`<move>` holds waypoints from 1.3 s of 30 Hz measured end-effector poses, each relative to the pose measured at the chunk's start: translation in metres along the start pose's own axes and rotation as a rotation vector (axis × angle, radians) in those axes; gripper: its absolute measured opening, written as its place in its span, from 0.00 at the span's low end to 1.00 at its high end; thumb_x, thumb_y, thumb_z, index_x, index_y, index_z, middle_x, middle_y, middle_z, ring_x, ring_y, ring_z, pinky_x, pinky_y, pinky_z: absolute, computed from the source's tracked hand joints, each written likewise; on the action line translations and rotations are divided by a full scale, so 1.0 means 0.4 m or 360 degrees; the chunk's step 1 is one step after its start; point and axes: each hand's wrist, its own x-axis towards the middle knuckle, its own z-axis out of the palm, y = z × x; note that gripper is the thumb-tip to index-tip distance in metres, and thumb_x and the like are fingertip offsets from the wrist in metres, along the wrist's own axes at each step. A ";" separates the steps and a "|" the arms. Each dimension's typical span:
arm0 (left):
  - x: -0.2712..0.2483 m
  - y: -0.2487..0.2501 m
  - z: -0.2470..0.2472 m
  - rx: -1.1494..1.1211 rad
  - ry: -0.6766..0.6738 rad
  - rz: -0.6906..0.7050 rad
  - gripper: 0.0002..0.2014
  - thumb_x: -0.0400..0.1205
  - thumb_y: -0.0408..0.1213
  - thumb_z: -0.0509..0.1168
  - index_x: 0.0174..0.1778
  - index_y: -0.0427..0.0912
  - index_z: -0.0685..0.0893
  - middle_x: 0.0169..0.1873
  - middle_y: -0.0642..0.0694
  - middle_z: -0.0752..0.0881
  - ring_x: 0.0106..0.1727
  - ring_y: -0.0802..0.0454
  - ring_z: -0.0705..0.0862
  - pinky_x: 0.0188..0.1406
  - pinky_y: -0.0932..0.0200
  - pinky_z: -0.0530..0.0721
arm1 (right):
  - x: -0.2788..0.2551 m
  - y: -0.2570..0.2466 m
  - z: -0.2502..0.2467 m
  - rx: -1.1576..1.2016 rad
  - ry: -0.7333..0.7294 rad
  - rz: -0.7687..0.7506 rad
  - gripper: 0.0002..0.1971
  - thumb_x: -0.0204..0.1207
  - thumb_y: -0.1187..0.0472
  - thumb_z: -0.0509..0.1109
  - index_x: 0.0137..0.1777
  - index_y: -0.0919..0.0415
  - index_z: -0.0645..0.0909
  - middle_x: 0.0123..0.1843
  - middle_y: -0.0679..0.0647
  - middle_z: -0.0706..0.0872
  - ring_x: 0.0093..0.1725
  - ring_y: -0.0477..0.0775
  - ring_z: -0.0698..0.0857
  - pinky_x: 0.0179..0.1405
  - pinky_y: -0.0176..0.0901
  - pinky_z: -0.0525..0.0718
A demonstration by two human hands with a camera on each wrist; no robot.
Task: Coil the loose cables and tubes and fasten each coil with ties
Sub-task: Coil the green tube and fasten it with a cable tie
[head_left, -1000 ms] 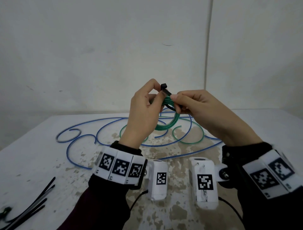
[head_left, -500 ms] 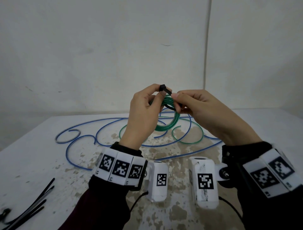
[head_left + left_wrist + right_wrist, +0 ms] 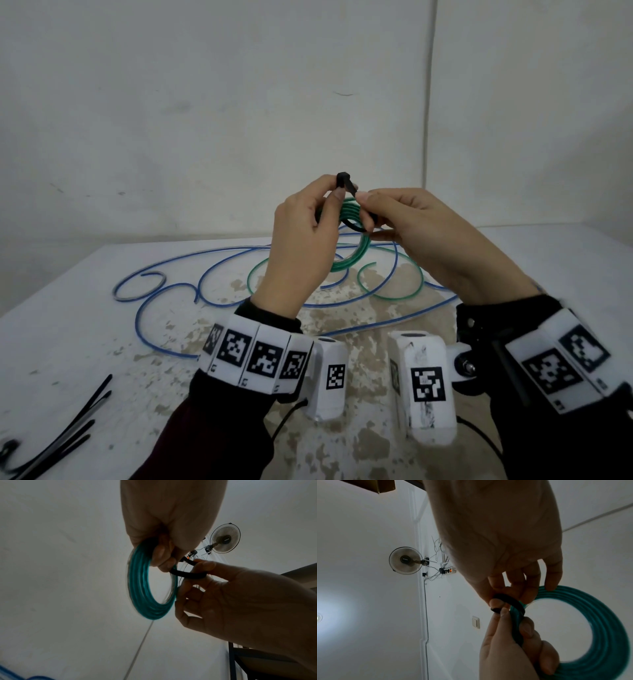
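left hand [image 3: 301, 240] grips green coil [image 3: 352, 253] | right hand [image 3: 421, 236] pinches black tie [image 3: 346, 183]

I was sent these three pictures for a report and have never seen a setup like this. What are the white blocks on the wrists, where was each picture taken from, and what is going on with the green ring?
No machine here: a person works with two bare hands. The white blocks are wrist cameras with printed markers. The wide picture comes from a head-worn camera; the other two look up along each hand from the wrists.

The left hand holds a green coil of tubing in the air. The right hand pinches a black cable tie looped round the coil; the left fingers hold its head end.

On the white table lie a loose blue tube, the uncoiled rest of the green tubing, and spare black ties.
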 end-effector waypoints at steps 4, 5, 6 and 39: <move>-0.012 0.008 0.014 0.0195 -0.0051 0.0113 0.14 0.83 0.27 0.57 0.38 0.51 0.77 0.19 0.58 0.73 0.22 0.56 0.66 0.24 0.66 0.62 | 0.006 0.007 0.007 0.0136 0.0013 -0.0051 0.21 0.85 0.56 0.59 0.28 0.57 0.72 0.33 0.54 0.73 0.42 0.53 0.73 0.58 0.48 0.75; -0.013 0.007 0.017 0.0210 -0.0033 0.0103 0.14 0.83 0.27 0.57 0.39 0.51 0.77 0.19 0.59 0.73 0.22 0.57 0.67 0.24 0.68 0.60 | 0.007 0.008 0.007 0.0161 0.0016 -0.0050 0.20 0.85 0.56 0.59 0.28 0.57 0.72 0.33 0.55 0.74 0.42 0.53 0.74 0.58 0.48 0.75; -0.013 0.006 0.019 0.0186 -0.0007 0.0076 0.13 0.83 0.28 0.58 0.40 0.51 0.79 0.19 0.59 0.74 0.21 0.57 0.67 0.23 0.67 0.62 | 0.008 0.009 0.005 0.0176 0.0027 -0.0048 0.21 0.85 0.57 0.60 0.28 0.57 0.72 0.33 0.54 0.75 0.42 0.52 0.75 0.58 0.46 0.76; 0.002 -0.007 -0.004 -0.0002 -0.0256 -0.0116 0.11 0.82 0.44 0.57 0.48 0.56 0.87 0.35 0.30 0.85 0.36 0.32 0.83 0.40 0.35 0.85 | 0.010 0.016 0.009 0.0156 0.0340 -0.0002 0.09 0.81 0.55 0.66 0.47 0.58 0.86 0.34 0.51 0.80 0.28 0.47 0.77 0.33 0.39 0.81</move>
